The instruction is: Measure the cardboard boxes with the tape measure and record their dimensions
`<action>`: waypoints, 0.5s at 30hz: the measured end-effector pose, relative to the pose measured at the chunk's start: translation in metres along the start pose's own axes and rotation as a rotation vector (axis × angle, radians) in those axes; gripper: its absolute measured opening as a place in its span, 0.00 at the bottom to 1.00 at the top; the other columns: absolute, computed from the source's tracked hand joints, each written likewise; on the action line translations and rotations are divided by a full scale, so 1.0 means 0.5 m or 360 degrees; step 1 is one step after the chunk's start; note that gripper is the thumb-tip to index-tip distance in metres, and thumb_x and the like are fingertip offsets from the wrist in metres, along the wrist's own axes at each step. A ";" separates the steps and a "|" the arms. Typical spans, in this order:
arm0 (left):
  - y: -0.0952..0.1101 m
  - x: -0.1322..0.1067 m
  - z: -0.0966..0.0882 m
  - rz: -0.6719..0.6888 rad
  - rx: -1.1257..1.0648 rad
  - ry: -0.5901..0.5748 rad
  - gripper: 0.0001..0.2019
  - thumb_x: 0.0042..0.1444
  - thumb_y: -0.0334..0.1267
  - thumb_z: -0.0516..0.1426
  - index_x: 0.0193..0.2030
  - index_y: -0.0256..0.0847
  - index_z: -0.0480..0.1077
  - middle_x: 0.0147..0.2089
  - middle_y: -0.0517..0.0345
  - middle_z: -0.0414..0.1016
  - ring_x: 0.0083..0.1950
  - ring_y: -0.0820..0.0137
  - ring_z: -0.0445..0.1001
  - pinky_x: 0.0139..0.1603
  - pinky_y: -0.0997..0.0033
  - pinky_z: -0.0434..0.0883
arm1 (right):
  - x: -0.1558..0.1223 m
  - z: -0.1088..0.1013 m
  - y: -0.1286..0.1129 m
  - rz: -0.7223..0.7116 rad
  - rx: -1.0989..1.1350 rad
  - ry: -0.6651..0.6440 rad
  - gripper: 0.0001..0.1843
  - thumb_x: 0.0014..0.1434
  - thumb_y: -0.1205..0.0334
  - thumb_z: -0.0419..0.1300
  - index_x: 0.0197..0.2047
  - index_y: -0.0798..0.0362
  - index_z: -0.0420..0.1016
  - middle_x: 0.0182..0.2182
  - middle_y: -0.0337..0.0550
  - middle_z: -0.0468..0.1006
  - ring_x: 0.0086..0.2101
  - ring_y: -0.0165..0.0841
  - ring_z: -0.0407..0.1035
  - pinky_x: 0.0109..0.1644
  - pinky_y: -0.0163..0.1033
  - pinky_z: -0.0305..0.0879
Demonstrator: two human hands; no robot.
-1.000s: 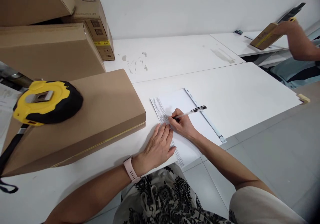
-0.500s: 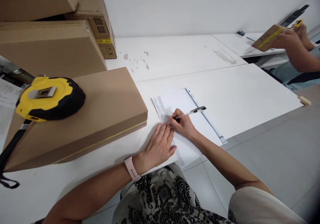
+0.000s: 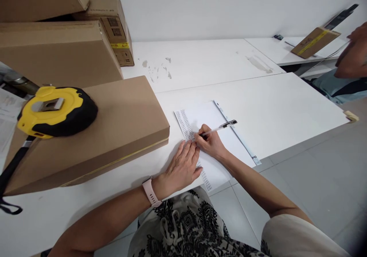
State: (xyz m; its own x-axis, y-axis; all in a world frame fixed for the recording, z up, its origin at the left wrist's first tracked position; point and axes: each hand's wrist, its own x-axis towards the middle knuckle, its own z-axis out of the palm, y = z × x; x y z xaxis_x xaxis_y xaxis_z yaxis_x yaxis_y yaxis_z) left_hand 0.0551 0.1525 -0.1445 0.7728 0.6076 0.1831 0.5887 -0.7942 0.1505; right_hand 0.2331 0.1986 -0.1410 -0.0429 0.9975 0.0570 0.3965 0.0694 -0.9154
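A pen (image 3: 219, 127) with a clear barrel and black cap end is gripped in my right hand (image 3: 210, 142), its tip down at the paper and hidden by the fingers. My left hand (image 3: 183, 165) lies flat with fingers stretched over the left part of the sheet, its fingertips close beside the right hand. The white sheet of paper (image 3: 237, 150) carries columns of small handwriting along its left side. A pale blue printed strip (image 3: 243, 144) shows along its right edge. Part of the sheet hangs over the table's front edge.
Left of the paper lies a flat cardboard box (image 3: 126, 111) with a yellow and black tape measure (image 3: 57, 111) on it. More cardboard boxes (image 3: 57, 54) stack behind. At far right, a co-worker's arm (image 3: 352, 54) is near a small taped carton (image 3: 314, 43) on the white table (image 3: 272, 108).
The co-worker's hands have moved right, away from the small carton, and the yellow tool they held is out of view. My own hands and the pen have barely moved.
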 end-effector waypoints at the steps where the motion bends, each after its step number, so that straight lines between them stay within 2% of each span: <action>1: 0.000 0.000 0.000 0.0001 0.0007 0.0003 0.31 0.70 0.50 0.47 0.67 0.21 0.60 0.70 0.28 0.63 0.73 0.46 0.59 0.74 0.43 0.52 | 0.000 -0.001 0.000 0.0003 0.0004 0.0012 0.14 0.59 0.55 0.61 0.29 0.48 0.60 0.19 0.32 0.63 0.22 0.29 0.56 0.27 0.37 0.52; 5: -0.001 0.000 0.001 0.0005 0.0050 0.0025 0.31 0.69 0.50 0.48 0.66 0.22 0.61 0.69 0.28 0.64 0.72 0.45 0.60 0.74 0.45 0.53 | 0.001 -0.002 -0.002 0.0005 0.0022 0.0049 0.14 0.60 0.55 0.60 0.28 0.48 0.59 0.18 0.31 0.60 0.22 0.29 0.55 0.27 0.37 0.52; 15: 0.002 -0.003 0.004 0.0004 0.0091 0.0072 0.31 0.70 0.51 0.47 0.66 0.23 0.62 0.69 0.30 0.66 0.72 0.48 0.61 0.74 0.46 0.51 | 0.003 -0.002 0.002 -0.0005 0.0002 0.0012 0.14 0.60 0.55 0.60 0.29 0.48 0.59 0.19 0.32 0.62 0.22 0.29 0.56 0.27 0.38 0.51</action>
State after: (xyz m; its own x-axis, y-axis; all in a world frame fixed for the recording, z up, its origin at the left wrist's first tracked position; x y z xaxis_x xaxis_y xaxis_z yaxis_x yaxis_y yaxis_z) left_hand 0.0550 0.1508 -0.1463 0.7635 0.6045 0.2273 0.6005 -0.7940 0.0945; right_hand 0.2343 0.2003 -0.1411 -0.0373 0.9973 0.0625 0.3954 0.0722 -0.9157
